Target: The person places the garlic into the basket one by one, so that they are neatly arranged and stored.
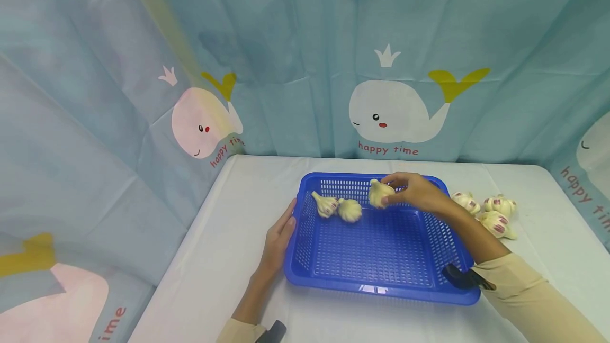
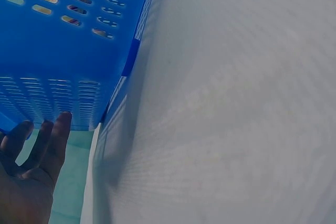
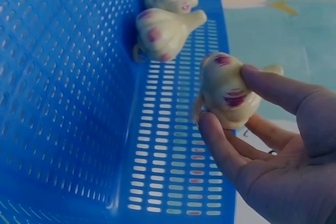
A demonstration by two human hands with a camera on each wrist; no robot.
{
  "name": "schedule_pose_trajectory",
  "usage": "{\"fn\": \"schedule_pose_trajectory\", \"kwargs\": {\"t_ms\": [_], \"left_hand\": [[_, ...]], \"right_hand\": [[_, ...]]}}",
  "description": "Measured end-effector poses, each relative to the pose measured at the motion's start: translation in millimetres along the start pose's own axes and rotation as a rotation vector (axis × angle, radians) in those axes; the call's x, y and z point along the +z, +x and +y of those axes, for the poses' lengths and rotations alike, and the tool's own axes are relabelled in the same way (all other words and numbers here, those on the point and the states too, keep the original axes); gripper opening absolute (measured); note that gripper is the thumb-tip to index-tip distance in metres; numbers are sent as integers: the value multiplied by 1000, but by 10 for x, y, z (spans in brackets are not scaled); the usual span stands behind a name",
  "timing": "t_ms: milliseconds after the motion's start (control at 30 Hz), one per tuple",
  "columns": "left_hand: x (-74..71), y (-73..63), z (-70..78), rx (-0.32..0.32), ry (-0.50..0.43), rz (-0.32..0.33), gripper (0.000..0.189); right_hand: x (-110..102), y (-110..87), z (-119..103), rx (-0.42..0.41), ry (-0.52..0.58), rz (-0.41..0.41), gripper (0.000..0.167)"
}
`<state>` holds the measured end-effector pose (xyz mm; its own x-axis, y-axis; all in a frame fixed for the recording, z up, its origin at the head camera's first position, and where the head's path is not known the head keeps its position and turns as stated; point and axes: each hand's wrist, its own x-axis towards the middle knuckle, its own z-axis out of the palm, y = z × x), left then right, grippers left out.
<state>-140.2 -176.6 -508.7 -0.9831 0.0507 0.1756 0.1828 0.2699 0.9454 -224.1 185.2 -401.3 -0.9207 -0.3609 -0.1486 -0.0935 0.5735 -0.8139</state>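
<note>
Pinching garlic bulb with right hand at 12 o'clock of basket, bracing 9 o'clock with straight-fingered left hand; might drop bulb outside through slipped pinch

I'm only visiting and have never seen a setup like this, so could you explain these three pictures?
There's no machine at work here: you see a person's two bare hands. The wide picture is filmed from the head, looking forward and down; the other two are filmed from the left and right wrists.

On a smooth white tabletop sits a rectangular blue plastic basket with many small holes. The left hand touches its left side. The right hand holds a round, cream-coloured garlic bulb with purple streaks. Two similar bulbs lie inside, and three more lie to the right.
</note>
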Motion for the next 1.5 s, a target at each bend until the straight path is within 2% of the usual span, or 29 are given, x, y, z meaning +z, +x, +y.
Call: {"fn": "schedule_pose_trajectory", "kwargs": {"t_ms": [267,567,1000,1500], "left_hand": [[1,2,-4,8,3,-6,51],[1,7,-9,13,3,-3,51],[4,-1,20,6,11,4,52],[4,6,19,0,-3,1,52]], "right_hand": [[65,37,28,26,-22,-26,63],[120,62,57,42,-49,-40,54],[224,110,114,21,-40,-72,50],[284,127,140,50,-87,-102,51]]}}
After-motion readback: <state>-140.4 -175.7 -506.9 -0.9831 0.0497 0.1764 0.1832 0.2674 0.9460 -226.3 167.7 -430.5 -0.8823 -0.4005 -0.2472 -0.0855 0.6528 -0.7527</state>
